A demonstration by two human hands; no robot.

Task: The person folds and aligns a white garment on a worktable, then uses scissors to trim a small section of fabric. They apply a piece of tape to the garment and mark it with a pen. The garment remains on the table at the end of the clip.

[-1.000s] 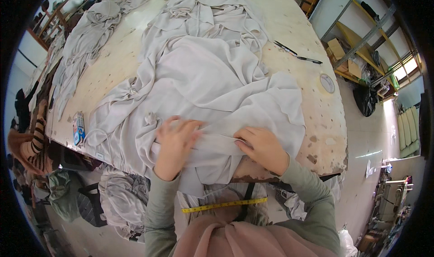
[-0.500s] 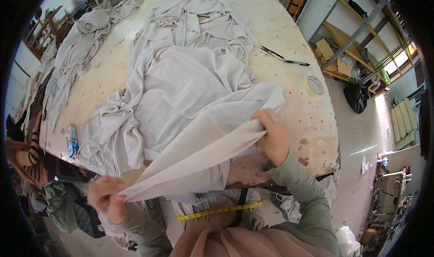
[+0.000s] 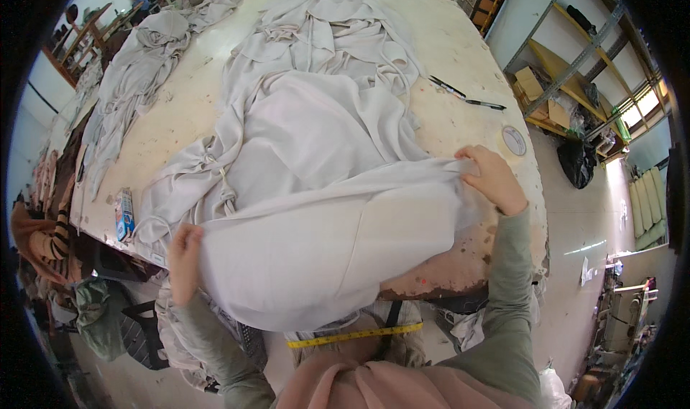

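A light grey length of soft fabric (image 3: 338,258) is stretched between my two hands and drapes over the near edge of the table (image 3: 187,96). My left hand (image 3: 185,262) pinches its top edge near the table's front left. My right hand (image 3: 493,179), higher and farther right, grips the other end of that edge between thumb and fingers. Behind the raised edge lie more crumpled grey cloth (image 3: 316,121) and knotted ties (image 3: 219,172). A yellow measuring tape (image 3: 355,334) runs crosswise below the table edge, in front of me.
Pens (image 3: 447,86) and a tape roll (image 3: 514,141) lie on the table's right. A small blue-and-white box (image 3: 123,215) sits at the left edge, beside another fabric heap (image 3: 136,71). Shelving (image 3: 560,78) and a black bag (image 3: 575,164) stand rightward. Another person (image 3: 140,1) is in the far background.
Both hands took hold of the fabric's edge and spread apart. Since half a second ago, both have risen, the right also moving rightward, so the cloth now hangs as a wide panel.
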